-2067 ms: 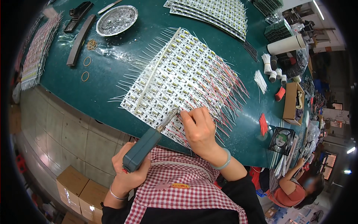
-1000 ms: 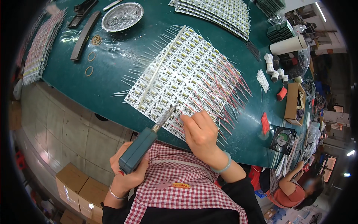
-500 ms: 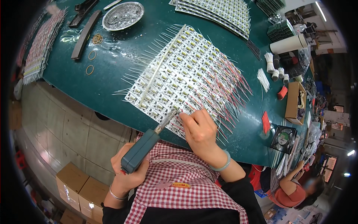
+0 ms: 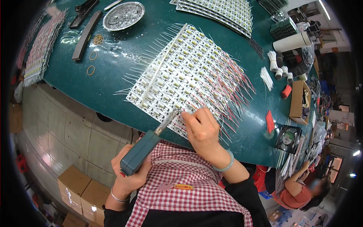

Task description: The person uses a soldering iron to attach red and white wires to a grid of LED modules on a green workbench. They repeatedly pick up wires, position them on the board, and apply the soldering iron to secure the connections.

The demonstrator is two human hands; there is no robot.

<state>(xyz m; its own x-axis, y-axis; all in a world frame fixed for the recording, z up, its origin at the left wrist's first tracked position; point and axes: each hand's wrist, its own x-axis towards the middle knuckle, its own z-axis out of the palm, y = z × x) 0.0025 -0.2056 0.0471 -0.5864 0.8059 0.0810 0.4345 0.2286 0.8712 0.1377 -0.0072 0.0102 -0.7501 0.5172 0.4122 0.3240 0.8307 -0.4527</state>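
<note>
My left hand (image 4: 130,172) is wrapped round the dark green handle of a soldering iron (image 4: 140,152). Its metal tip points up and right, down at the near edge of a panel of small white circuit boards (image 4: 170,81). Beside the tip, my right hand (image 4: 203,130) has thumb and forefinger pinched together close over the panel; what they hold, if anything, is too small to make out. Thin red and white wires (image 4: 230,89) fan out from the panel's right side, and white ones stick out on its left. A pale strip (image 4: 163,66) lies across the boards.
A metal dish (image 4: 124,16) holds shiny scraps, near rubber bands (image 4: 98,39) and a dark bar (image 4: 87,36). More panels (image 4: 215,15) are stacked at the back. On the right are wire bundles (image 4: 266,78), a cardboard box (image 4: 300,102) and a fan (image 4: 288,139). A co-worker (image 4: 298,191) sits beyond.
The soldering iron and my left hand have shifted slightly left. My right hand has edged a little away from me, fingers still pinched.
</note>
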